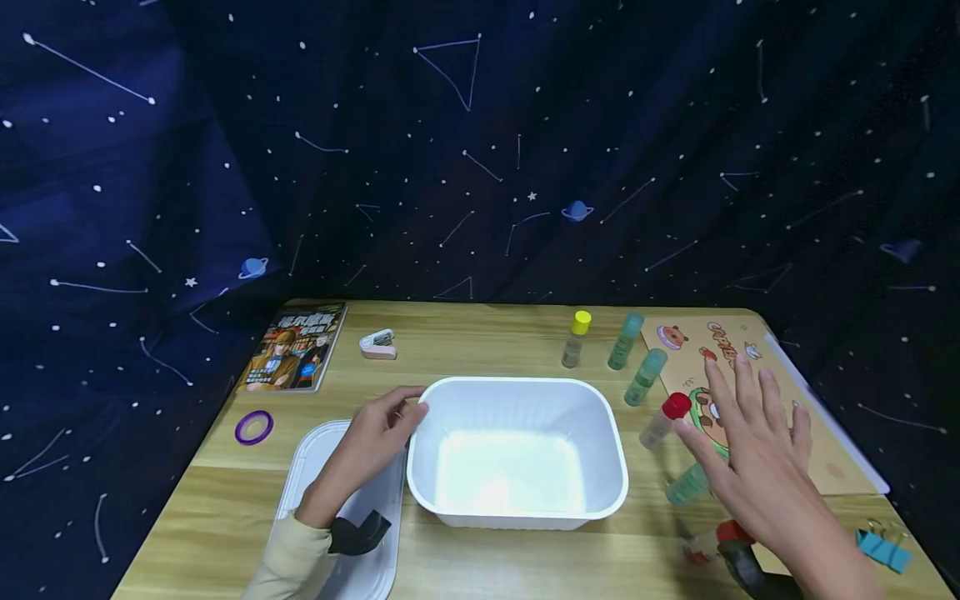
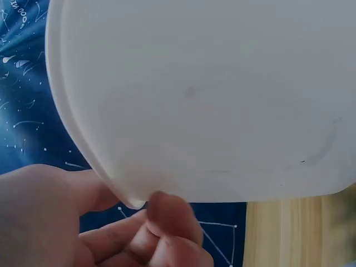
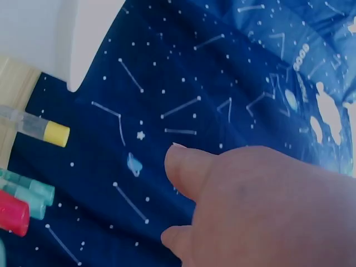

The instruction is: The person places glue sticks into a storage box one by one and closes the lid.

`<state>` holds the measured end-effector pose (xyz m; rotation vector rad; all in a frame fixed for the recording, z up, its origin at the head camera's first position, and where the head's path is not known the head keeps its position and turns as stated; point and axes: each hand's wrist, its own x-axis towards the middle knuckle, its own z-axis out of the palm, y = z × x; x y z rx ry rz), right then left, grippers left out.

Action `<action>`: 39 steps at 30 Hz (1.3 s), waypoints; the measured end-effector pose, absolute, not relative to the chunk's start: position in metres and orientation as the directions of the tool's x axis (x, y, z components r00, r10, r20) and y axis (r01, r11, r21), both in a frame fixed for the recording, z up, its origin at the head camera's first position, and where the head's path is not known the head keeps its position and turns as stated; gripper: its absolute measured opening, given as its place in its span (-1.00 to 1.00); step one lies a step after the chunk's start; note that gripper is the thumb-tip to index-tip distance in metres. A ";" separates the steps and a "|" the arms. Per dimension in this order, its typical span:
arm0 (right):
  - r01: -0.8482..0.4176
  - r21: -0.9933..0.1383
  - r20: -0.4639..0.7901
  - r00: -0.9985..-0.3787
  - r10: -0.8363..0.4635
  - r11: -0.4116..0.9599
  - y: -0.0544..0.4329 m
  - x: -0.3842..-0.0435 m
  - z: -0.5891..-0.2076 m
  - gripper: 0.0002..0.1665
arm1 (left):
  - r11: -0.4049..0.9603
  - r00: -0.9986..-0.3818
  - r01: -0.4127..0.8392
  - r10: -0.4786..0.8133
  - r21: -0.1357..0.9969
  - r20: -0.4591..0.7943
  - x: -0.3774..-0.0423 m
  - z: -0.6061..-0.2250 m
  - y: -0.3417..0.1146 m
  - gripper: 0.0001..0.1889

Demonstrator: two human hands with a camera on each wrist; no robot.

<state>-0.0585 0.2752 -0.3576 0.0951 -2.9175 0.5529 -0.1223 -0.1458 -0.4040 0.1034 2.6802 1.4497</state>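
A white plastic tub with a rolled rim stands upright in the middle of the table in the head view. My left hand grips its upper left corner; the left wrist view has thumb and fingers pinching the rim of the tub. Out to the right, my right hand is held over the table with fingers spread and nothing in it. Close by its thumb stands a small clear tube with a red cap. A green tube and another red-capped tube are partly covered by this hand and its wrist strap.
Behind stand a yellow-capped tube and two green tubes. A cartoon-covered folder and blue binder clip lie right. Leftward are a white lid, purple tape roll, magazine and small stapler.
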 end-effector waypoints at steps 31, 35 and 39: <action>0.282 -0.560 -0.395 -0.917 0.049 0.779 0.356 -0.009 -0.425 -0.13 | 0.465 -0.987 -0.025 0.127 0.885 -0.095 -0.119 -0.398 -0.143 -0.61; 0.254 -0.585 -0.354 -0.935 0.040 0.770 0.356 -0.002 -0.433 -0.18 | 0.463 -0.986 -0.034 0.127 0.886 -0.104 -0.119 -0.398 -0.143 -0.61; 0.214 -0.592 -0.266 -0.962 0.063 0.777 0.354 0.001 -0.438 -0.33 | 0.460 -0.986 -0.040 0.125 0.887 -0.109 -0.120 -0.399 -0.143 -0.60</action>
